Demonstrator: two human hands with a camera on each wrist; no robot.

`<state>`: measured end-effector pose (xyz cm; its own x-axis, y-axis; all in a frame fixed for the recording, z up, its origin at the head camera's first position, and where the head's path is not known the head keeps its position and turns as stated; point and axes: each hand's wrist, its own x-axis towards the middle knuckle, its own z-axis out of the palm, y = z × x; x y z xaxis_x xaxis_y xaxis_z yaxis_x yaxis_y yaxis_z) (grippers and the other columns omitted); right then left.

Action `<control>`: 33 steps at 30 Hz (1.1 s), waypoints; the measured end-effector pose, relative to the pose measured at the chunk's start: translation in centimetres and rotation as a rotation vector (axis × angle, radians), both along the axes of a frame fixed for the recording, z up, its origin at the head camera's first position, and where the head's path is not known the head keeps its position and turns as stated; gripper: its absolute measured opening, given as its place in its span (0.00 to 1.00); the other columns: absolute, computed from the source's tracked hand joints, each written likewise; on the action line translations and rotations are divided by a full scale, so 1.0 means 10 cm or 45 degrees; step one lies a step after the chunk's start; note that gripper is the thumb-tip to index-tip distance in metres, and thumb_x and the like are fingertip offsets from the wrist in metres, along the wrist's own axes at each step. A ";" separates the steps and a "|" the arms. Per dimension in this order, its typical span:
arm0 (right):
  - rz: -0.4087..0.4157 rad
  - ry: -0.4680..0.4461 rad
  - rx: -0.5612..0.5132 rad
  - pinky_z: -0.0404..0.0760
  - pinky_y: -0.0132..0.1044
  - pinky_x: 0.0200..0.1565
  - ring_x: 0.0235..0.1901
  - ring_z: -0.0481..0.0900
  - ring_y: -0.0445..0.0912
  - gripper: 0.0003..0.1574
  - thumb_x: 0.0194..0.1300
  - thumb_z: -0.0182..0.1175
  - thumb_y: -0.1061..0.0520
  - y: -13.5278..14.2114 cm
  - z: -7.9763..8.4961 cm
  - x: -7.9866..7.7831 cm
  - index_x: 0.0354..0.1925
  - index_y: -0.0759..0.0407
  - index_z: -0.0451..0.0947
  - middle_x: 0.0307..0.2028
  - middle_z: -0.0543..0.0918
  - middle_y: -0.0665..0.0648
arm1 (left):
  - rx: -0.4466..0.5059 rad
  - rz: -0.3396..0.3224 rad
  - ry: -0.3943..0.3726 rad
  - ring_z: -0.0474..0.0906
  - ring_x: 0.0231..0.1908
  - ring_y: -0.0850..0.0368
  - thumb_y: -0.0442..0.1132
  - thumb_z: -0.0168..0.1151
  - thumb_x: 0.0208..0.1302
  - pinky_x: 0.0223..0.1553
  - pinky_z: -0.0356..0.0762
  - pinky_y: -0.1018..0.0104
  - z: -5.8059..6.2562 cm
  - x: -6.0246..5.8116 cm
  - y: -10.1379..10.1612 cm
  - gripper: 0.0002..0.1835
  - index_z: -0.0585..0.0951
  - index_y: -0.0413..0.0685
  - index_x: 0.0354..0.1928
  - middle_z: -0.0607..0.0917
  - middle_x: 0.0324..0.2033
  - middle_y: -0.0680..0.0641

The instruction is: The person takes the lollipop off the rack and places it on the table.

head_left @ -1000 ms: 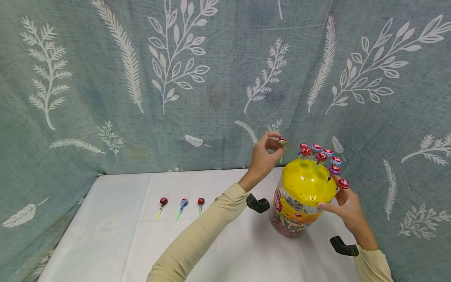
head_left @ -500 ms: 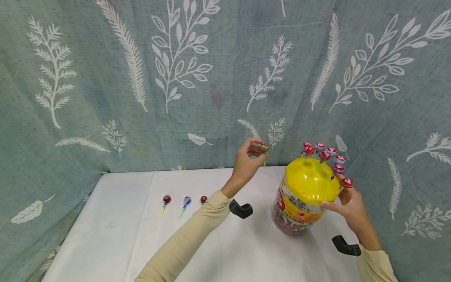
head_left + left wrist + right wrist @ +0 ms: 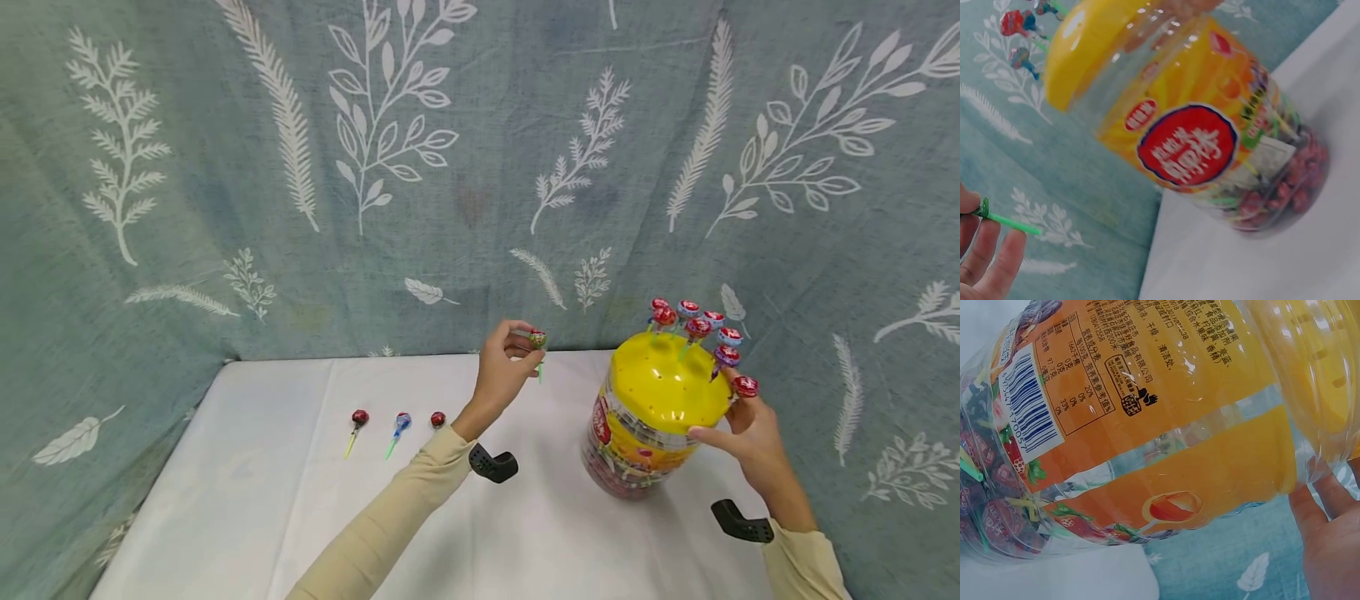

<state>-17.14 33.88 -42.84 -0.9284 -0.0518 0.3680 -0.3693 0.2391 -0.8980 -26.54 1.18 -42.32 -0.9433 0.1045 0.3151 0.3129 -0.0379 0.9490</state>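
Observation:
A lollipop (image 3: 537,338) with a green stick is pinched upright between the thumb and fingers of my left hand (image 3: 501,367), raised over the table left of the jar. The clear candy jar (image 3: 637,433) has a yellow lid (image 3: 667,379) with small holes, and several wrapped lollipops (image 3: 697,327) stand in its back and right side. My right hand (image 3: 750,433) grips the jar's upper right side near the lid, thumb in front. In the right wrist view its fingers (image 3: 1329,506) touch the clear wall below the lid. More lollipops (image 3: 1285,187) fill the jar's bottom.
Three lollipops lie in a row on the white table (image 3: 247,483): one with a yellow stick (image 3: 356,429), a blue one (image 3: 400,429), and a red one (image 3: 438,420) partly behind my left forearm. A leaf-patterned curtain (image 3: 465,167) hangs behind the table.
My left hand has moved left and down, away from the jar, with the lollipop still pinched. My right hand stays on the jar. The head view has shifted slightly.

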 end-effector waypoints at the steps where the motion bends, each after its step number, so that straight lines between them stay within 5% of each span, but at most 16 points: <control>1: 0.001 0.006 0.000 0.61 0.19 0.59 0.63 0.59 0.37 0.55 0.52 0.63 0.76 0.00 0.00 0.00 0.72 0.56 0.52 0.68 0.60 0.52 | -0.006 0.004 -0.019 0.80 0.35 0.44 0.27 0.63 0.58 0.31 0.83 0.58 0.02 0.04 -0.01 0.19 0.73 0.41 0.51 0.80 0.37 0.36; 6: -0.015 -0.019 0.016 0.61 0.19 0.59 0.65 0.58 0.39 0.55 0.53 0.63 0.75 -0.01 0.02 0.01 0.73 0.55 0.51 0.70 0.57 0.53 | -0.034 0.017 -0.106 0.79 0.38 0.36 0.26 0.62 0.58 0.33 0.83 0.50 -0.01 0.13 -0.08 0.20 0.72 0.33 0.53 0.80 0.39 0.31; 10: -0.015 -0.021 0.008 0.60 0.19 0.59 0.66 0.57 0.40 0.55 0.53 0.63 0.75 0.00 0.03 -0.01 0.73 0.55 0.51 0.70 0.56 0.54 | -0.054 0.089 -0.138 0.81 0.35 0.40 0.27 0.64 0.58 0.30 0.83 0.55 -0.29 0.07 -0.10 0.20 0.73 0.36 0.52 0.81 0.37 0.34; 17: -0.033 -0.071 0.029 0.58 0.19 0.60 0.68 0.53 0.42 0.56 0.54 0.63 0.74 0.00 0.00 0.00 0.73 0.53 0.49 0.72 0.52 0.53 | -0.112 0.186 -0.231 0.83 0.29 0.51 0.28 0.65 0.56 0.24 0.82 0.64 -0.58 0.11 -0.13 0.18 0.74 0.39 0.49 0.82 0.32 0.41; 33: 0.009 -0.048 -0.077 0.58 0.20 0.61 0.69 0.52 0.42 0.57 0.53 0.61 0.77 0.01 -0.02 -0.01 0.73 0.56 0.47 0.73 0.50 0.53 | -0.282 0.278 -0.368 0.83 0.24 0.44 0.27 0.67 0.52 0.17 0.79 0.67 -1.03 0.12 -0.12 0.17 0.76 0.39 0.45 0.81 0.27 0.44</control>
<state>-17.21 33.94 -43.08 -0.9414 -0.0372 0.3354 -0.3364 0.1818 -0.9240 -25.39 -0.06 -52.66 -0.9971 -0.0718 0.0265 0.0105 0.2144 0.9767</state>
